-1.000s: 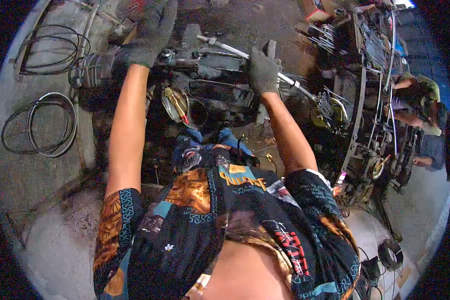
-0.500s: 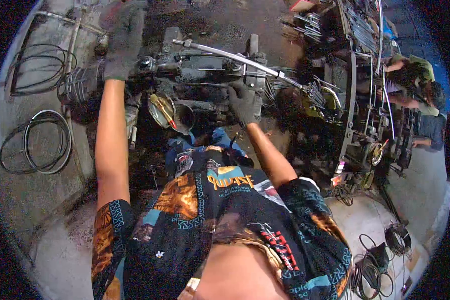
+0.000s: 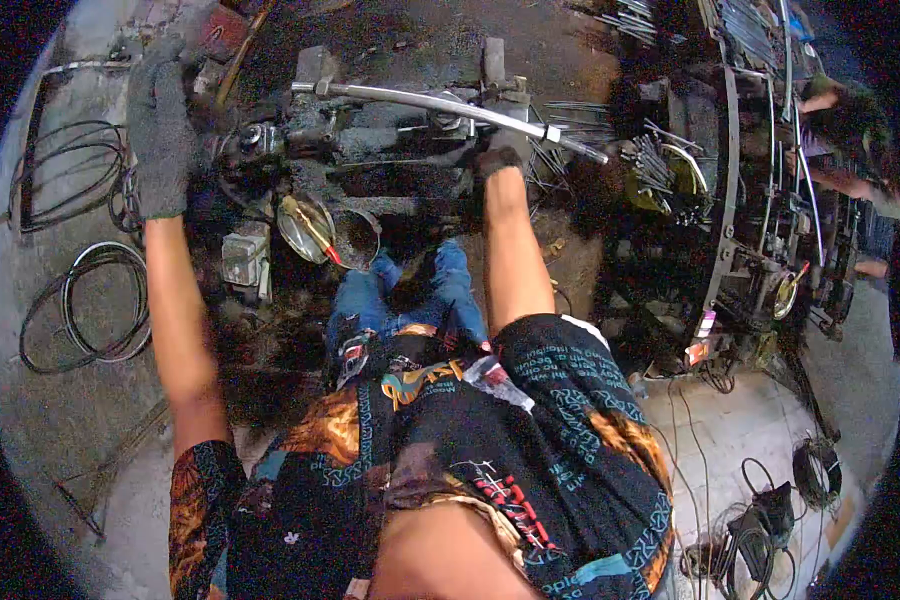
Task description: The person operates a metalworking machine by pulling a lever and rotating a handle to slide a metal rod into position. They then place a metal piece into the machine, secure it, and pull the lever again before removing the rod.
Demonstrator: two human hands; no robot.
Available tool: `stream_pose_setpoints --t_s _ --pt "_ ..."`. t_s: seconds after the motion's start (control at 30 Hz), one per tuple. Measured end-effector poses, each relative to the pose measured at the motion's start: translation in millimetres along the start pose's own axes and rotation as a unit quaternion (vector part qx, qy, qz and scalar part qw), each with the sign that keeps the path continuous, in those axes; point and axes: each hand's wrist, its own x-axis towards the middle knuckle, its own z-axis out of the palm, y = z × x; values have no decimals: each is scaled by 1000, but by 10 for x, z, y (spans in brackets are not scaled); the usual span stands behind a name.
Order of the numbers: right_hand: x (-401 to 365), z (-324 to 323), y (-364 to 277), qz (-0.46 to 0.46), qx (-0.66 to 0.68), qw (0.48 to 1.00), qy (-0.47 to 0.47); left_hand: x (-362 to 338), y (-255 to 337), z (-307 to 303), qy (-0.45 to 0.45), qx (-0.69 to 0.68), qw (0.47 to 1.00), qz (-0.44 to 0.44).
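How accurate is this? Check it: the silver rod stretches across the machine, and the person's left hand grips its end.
Wrong about the left hand: the head view shows it apart from the rod, off to its left. The rod does stretch across the machine.

Holds the gloved left grip [image 3: 160,135] straight-fingered beside the machine [image 3: 400,182]; has the right grip [image 3: 500,160] at it, just below a metal rod [image 3: 420,99]; shows coils [image 3: 65,300] below-left of the left grip, thin rods [image 3: 655,170] right of the right grip.
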Motion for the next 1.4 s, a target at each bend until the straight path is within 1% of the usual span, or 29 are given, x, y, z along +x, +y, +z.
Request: stream_pose_setpoints --t_s 0.1,0.17,0.2,0.23,0.27,0.3,0.33,0.37,0.4,0.43,0.47,0.5,0.53,0.57,0.6,0.67,0.7,0.77,0.8,0.83,0.9,0.93,0.97,1.13,1.17,1.2,1.23,1.3,1.4 --pt "198 -318 -759 -31 23 999 21 -15 33 2 18 0 1000 -4" --pt "330 -687 -1361 -58 12 996 63 -20 40 3 16 20 1000 -7" --pt "616 -1179 -1668 -85 6 988 126 -23 24 17 15 43 999 -12" --pt "682 -1365 -2000 -127 57 978 152 -31 -27 25 14 39 999 -15" --pt "439 -1161 -2274 -175 31 970 165 -22 -88 41 20 2 1000 -9" --pt "162 -946 -2524 -126 0 981 149 -31 -117 57 24 -33 999 -4" --pt "312 -1143 -2694 -118 -74 985 98 -61 -104 70 21 -33 999 -6" --pt "493 -1346 -2804 -108 -145 983 44 -84 -71 74 27 17 999 8" --pt "495 -1373 -2712 -102 -143 984 43 -102 -46 50 34 70 997 21" --pt "487 -1406 -2639 -242 -519 817 -64 -81 -47 42 35 75 996 22" --pt "396 -1458 -2566 -335 -791 487 -159 -75 -56 29 23 53 998 -2" --pt "160 -1501 -2362 -359 -779 473 -203 -83 -54 28 12 32 999 -26" --pt "-183 -1186 -2166 -237 -856 435 -151 -100 -17 27 10 37 999 -29" --pt "-449 -815 -2010 -110 -912 383 -95 -121 33 39 23 29 999 -24" --pt "-447 -769 -1879 -110 -912 383 -99 -121 47 48 39 21 999 -17" --pt "-419 -728 -1712 -143 -900 369 -183 -67 -30 71 47 9 999 -9" --pt "-404 -686 -1665 -144 -899 370 -185 -45 -56 60 54 -6 999 1" --pt "-350 -620 -1586 -143 -919 308 -202 -63 -61 48 51 -17 998 -15" --pt "-90 -809 -1541 -198 -894 321 -242 -73 -46 37 50 -30 998 -31" --pt "92 -914 -1519 -198 -893 322 -245 -68 -61 36 48 -31 998 -36" --pt "166 -809 -1501 -221 -903 247 -275 -78 -67 33 43 -35 998 -39" --pt "197 -755 -1504 -162 -904 299 -260 -81 -67 36 41 -37 998 -41" --pt "238 -730 -1467 -160 -903 308 -254 -77 -71 44 41 -42 997 -45" --pt "384 -726 -1349 -218 -893 305 -248 -48 -136 54 26 -89 993 -80" --pt "392 -701 -1369 -223 -891 308 -248 -31 -161 25 4 48 999 14" --pt "395 -684 -1394 -226 -890 310 -248 -34 -179 2 -19 183 977 107" --pt "381 -681 -1417 -228 -888 312 -247 -44 -188 7 -9 172 980 104" --pt "370 -653 -1412 -233 -885 314 -251 -79 -110 45 12 71 997 34" --pt "275 -633 -1222 -246 -877 324 -257 -69 -71 50 21 31 999 12"
